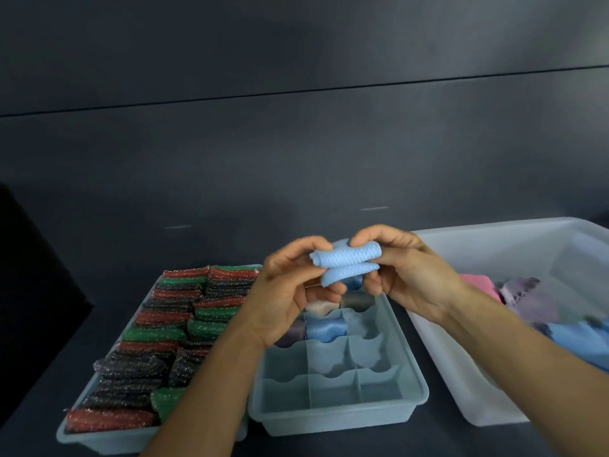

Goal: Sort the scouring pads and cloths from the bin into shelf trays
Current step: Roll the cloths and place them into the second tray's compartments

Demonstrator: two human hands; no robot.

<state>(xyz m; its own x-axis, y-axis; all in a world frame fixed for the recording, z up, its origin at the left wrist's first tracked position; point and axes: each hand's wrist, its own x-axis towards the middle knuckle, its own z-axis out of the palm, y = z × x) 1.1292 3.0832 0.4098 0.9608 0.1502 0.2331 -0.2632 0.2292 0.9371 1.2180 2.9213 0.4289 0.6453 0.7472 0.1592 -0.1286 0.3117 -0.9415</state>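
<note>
Both hands are up over the far end of the divided tray (336, 420), sharing one light blue cloth (349, 258). The cloth is waffle-textured, rolled and doubled into two stacked tubes, held in the air and touching no tray. The left hand (290, 291) pinches its left end between thumb and fingertips. The right hand (405, 268) curls its fingers over the right end, thumb underneath.

The divided tray sits mid-scene, with three columns of cells and wavy dividers. The far cells hold rolled cloths: a blue roll (326, 328), a grey-purple roll (293, 333) partly behind the left wrist, a pale roll (316, 306) and a grey roll (359, 300). There is possibly another blue one under the held cloth, mostly hidden. The near two rows show bare cell floors.

The left tray (85, 440) is packed to the rim with scouring pads (158, 319) in red, green and black, in two rows. Its right edge is just beside the divided tray, and the left forearm covers that gap.

The translucent bin (454, 384) is on the right, near the divided tray but apart from it, with a strip of dark shelf (435, 437) between them. Loose in the bin are a pink cloth (478, 285), a purple-grey cloth (527, 298) and a blue cloth (576, 338). The right forearm crosses the bin's left wall.
</note>
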